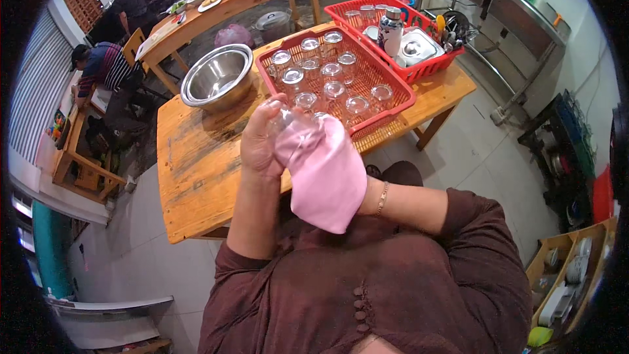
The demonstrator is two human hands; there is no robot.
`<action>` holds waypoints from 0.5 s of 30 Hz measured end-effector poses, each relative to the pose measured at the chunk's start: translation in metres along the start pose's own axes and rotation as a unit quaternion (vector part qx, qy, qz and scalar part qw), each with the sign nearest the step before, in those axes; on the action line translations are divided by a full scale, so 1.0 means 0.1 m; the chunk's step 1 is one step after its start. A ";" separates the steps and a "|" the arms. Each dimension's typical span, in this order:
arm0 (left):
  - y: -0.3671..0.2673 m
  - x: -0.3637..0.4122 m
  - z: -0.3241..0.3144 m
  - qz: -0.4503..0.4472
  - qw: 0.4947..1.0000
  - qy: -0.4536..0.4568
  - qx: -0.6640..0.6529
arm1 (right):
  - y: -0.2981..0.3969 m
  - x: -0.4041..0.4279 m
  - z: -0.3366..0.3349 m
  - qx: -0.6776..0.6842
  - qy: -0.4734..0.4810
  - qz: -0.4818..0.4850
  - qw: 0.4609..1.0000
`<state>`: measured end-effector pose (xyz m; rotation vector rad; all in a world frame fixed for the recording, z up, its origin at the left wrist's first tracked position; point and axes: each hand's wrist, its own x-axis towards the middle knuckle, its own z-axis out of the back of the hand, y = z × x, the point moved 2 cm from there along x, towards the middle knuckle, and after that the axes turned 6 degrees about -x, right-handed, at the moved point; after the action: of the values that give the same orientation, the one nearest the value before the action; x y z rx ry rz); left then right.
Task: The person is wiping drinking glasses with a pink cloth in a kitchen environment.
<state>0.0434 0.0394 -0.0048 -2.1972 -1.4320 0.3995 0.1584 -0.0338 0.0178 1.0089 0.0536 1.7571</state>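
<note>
My left hand (260, 140) grips a clear drinking glass (286, 120), held over the near side of the wooden table. A pink cloth (329, 172) reaches into the mouth of that glass and hangs down from it. Behind and under the cloth is my right hand (369, 199); its fingers are covered, and only the part by the wrist shows. Just beyond the held glass stands a red plastic basket (404, 89) with several upside-down glasses (332, 70) in it, some of them mugs with handles.
A nested pair of steel bowls (216, 78) sits on the wooden table (206, 172), left of the basket. Behind, another red basket (417, 76) holds a flask (391, 32), a steel lid and utensils. Two people work at the left. A steel sink (521, 5) stands back right.
</note>
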 end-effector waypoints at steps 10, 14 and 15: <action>0.17 0.12 0.36 0.067 0.996 -0.059 0.013 | -0.31 -0.27 0.21 0.010 0.100 -0.001 0.995; 0.48 -0.01 0.26 0.024 1.000 -0.010 -0.004 | 0.06 0.02 0.60 -0.064 0.210 0.093 0.971; 0.49 -0.03 0.09 0.026 1.000 -0.007 -0.004 | -0.04 0.01 0.54 -0.057 0.197 0.043 0.978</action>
<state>0.0761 0.0222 -0.0388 -2.2458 -1.3886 0.4296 0.1957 -0.0535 0.0512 0.5762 0.1587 1.9934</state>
